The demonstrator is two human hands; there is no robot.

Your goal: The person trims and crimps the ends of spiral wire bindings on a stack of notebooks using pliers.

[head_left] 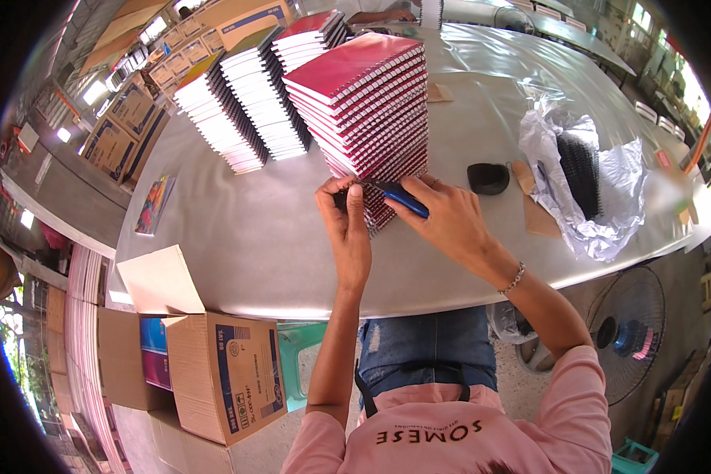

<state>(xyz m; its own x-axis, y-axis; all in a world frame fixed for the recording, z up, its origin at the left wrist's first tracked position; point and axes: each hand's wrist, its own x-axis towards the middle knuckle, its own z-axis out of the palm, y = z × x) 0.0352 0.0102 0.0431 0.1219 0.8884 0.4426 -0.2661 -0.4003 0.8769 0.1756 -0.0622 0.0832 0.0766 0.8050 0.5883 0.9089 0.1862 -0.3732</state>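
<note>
A tall stack of red spiral-bound notebooks point(359, 103) stands on the table in front of me, black coils facing right. My left hand point(349, 225) is closed at the stack's near corner, thumb and fingertips pinching the coil end of a notebook. In my right hand point(454, 221) are blue-handled pliers point(405, 199), their dark tip against the coil beside my left thumb. The exact contact between tip and coil is too small to make out. Behind and left of this stack are further notebook stacks, one with yellowish covers point(217, 118) and one with dark covers point(265, 95).
Crumpled white wrapping point(608, 229) with black coils point(579, 178) lies at the right, near a black rounded object point(488, 178). An open cardboard box point(229, 379) sits below the table's left edge. A fan point(628, 336) stands at lower right. Someone's hand point(399, 15) shows at the far side.
</note>
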